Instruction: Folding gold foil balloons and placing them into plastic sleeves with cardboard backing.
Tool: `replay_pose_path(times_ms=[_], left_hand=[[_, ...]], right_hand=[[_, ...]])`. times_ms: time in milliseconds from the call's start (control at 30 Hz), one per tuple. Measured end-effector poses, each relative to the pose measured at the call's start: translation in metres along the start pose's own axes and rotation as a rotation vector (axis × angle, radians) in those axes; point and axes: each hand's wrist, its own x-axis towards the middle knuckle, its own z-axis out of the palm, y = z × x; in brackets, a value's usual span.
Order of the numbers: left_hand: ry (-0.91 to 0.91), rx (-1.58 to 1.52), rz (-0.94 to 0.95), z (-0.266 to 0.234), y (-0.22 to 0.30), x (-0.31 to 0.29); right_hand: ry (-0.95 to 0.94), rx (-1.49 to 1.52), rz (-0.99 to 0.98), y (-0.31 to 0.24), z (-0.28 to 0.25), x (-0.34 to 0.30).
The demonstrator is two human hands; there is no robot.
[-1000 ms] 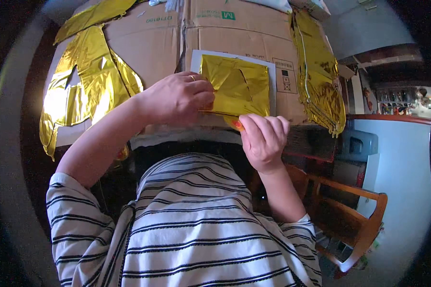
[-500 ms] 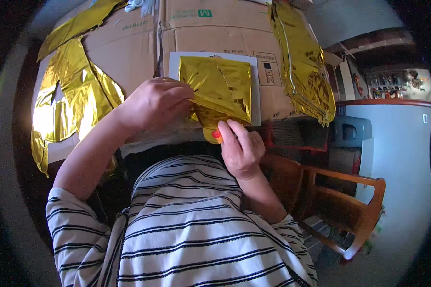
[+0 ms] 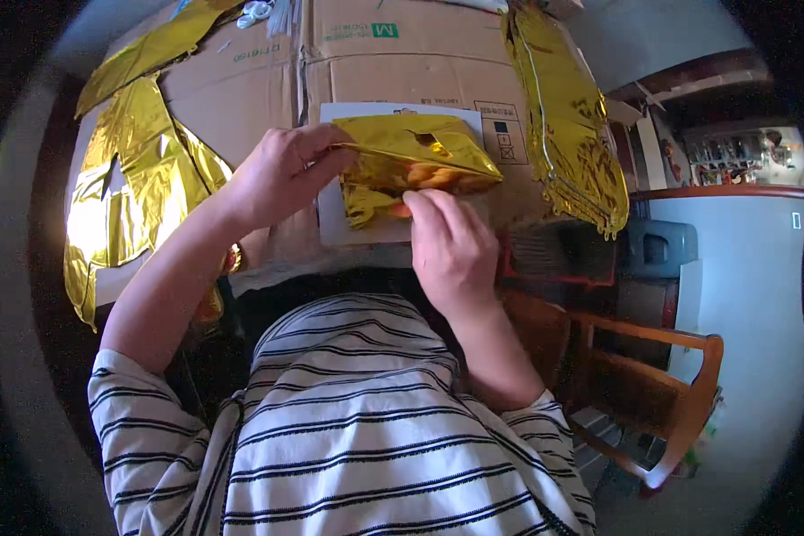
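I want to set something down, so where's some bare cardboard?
Above your left hand, between the left foil piece and the centre seam; above the white card; and a strip between that and the right foil piece. Crowded: the card, with gold foil over it, your right hand in front.

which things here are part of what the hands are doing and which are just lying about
In use:
- folded gold foil, left hand pinching its left edge, right hand at its lower edge
- white card beneath

Apparently lying about:
- left-side foil
- right-side foil
- wooden chair
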Motion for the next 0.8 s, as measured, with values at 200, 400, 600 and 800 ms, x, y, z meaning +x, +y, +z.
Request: replay_pose_path(times_ms=[200, 400, 600, 800], left_hand=[[0.009, 0.053, 0.067, -0.008, -0.001, 0.007], [0.06, 0.153, 0.232, -0.003, 0.0, 0.008], [0.164, 0.333, 0.531, 0.01, -0.02, 0.011], [0.193, 0.366, 0.527, 0.009, -0.014, 0.012]], right_hand=[[-0.174, -0.053, 0.113, 0.021, 0.007, 0.026], [-0.191, -0.133, 0.157, 0.027, 0.026, 0.029], [-0.031, -0.004, 0.119, 0.02, 0.039, 0.015], [-0.007, 0.08, -0.089, 0.016, 0.029, -0.011]])
